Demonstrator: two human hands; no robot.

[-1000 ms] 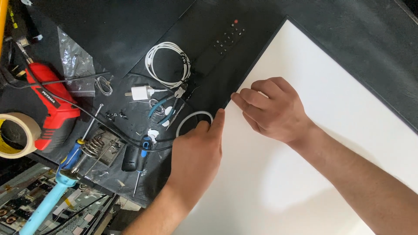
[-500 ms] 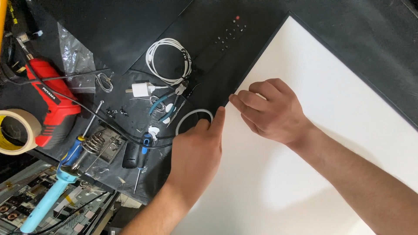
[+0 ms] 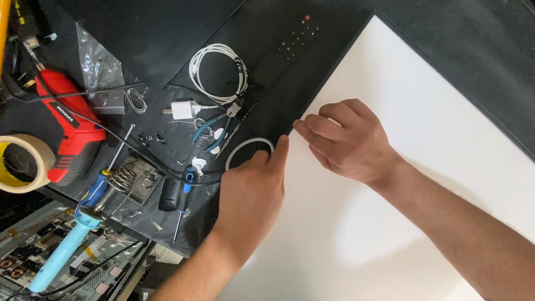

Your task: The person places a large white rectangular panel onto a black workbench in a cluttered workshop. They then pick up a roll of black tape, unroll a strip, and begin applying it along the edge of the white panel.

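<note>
White sheet (image 3: 401, 212) lies flat in its thin black frame (image 3: 329, 72), covering the right part of the desk; its left edge seems not yet lifted. Right hand (image 3: 348, 142) pinches that edge with curled fingers, left hand (image 3: 253, 189) presses flat beside. Near them lie a white ring (image 3: 237, 150), pliers (image 3: 214, 131), coiled white cable (image 3: 217, 72).

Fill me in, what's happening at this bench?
A person has both hands at the left edge of a big white sheet lying in a black frame. The right hand pinches the edge with its fingers; the left hand lies flat beside it. A soldering iron, pliers and a coiled white cable lie alongside.
</note>
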